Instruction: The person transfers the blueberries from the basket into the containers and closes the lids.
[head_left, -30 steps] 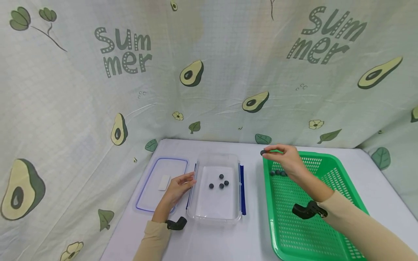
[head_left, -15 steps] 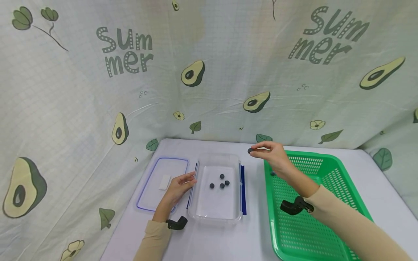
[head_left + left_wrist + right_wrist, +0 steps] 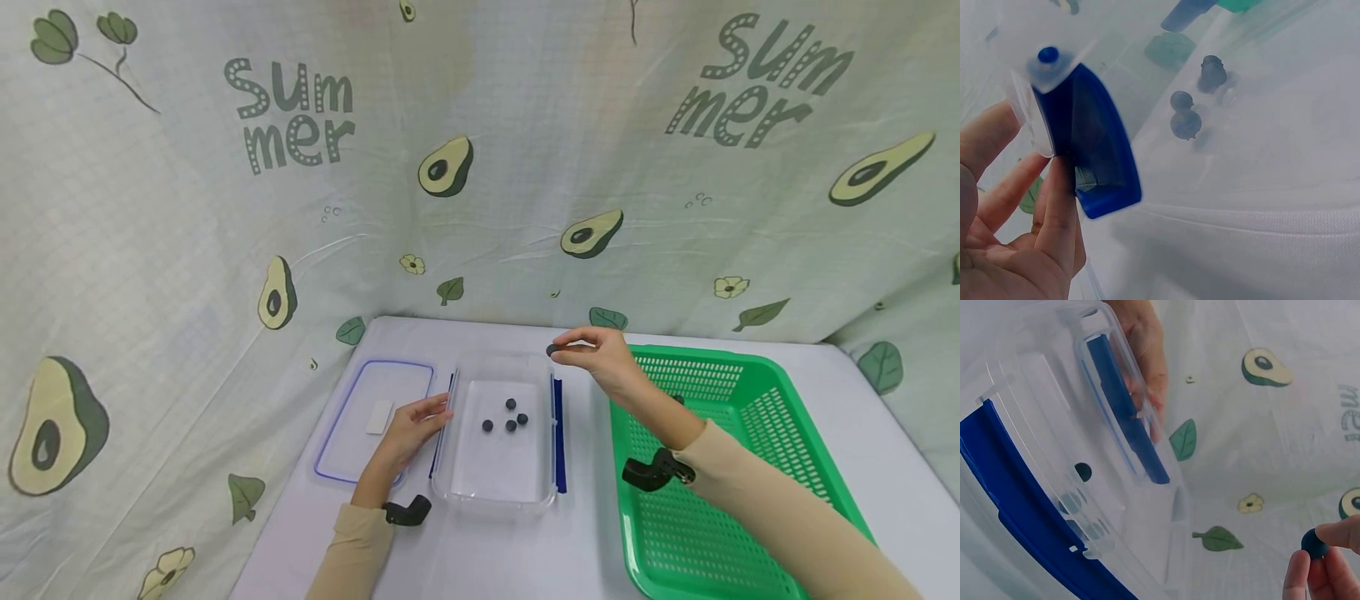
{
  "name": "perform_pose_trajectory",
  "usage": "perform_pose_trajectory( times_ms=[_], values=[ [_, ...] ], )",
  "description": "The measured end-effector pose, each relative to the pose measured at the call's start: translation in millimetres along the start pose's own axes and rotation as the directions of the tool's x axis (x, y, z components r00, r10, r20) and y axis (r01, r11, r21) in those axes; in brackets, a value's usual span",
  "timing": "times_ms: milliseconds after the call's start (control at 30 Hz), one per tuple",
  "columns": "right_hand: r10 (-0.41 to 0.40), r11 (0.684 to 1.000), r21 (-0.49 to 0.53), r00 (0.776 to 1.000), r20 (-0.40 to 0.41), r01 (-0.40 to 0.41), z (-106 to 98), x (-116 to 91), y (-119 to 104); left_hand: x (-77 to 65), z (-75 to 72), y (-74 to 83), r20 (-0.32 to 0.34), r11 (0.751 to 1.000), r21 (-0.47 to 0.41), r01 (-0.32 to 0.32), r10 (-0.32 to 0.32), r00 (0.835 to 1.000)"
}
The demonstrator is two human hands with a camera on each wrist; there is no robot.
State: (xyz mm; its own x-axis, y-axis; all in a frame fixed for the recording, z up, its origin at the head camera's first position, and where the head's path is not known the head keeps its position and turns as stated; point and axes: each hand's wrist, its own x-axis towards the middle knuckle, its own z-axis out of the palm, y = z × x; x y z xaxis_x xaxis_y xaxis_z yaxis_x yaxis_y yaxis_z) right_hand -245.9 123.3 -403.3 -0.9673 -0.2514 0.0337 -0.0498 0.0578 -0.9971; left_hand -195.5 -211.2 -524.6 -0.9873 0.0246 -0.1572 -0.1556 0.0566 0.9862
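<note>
My right hand (image 3: 603,357) pinches a blueberry (image 3: 552,351) between thumb and fingertips, above the far right corner of a clear plastic container (image 3: 495,482). In the right wrist view that blueberry (image 3: 1314,544) shows round and dark blue. Several more blueberries (image 3: 511,426) lie on the container's floor. My left hand (image 3: 408,429) holds the container's left side wall. The left wrist view shows its thumb and fingers on either side of the wall's edge, beside a blue latch flap (image 3: 1100,150) that hangs outward.
A clear lid with a blue rim (image 3: 317,473) lies flat on the white table (image 3: 450,558), left of the container. To the right stands a green slotted basket (image 3: 628,533); the right forearm crosses over it and hides part of its inside. A printed curtain (image 3: 510,108) hangs behind.
My right hand has moved left with the blueberry, from over the basket's far left corner to the container's far right corner. The left hand stays at the container's side.
</note>
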Motion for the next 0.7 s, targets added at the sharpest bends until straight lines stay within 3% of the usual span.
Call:
perform_pose_trajectory(
  times_ms=[700],
  values=[
    [0.046, 0.999, 0.01, 0.996, 0.075, -0.047, 31, 8, 31, 0.8, -2.2, -0.8, 0.013, 1.0, -0.017, -0.002, 0.002, 1.0]
  ],
)
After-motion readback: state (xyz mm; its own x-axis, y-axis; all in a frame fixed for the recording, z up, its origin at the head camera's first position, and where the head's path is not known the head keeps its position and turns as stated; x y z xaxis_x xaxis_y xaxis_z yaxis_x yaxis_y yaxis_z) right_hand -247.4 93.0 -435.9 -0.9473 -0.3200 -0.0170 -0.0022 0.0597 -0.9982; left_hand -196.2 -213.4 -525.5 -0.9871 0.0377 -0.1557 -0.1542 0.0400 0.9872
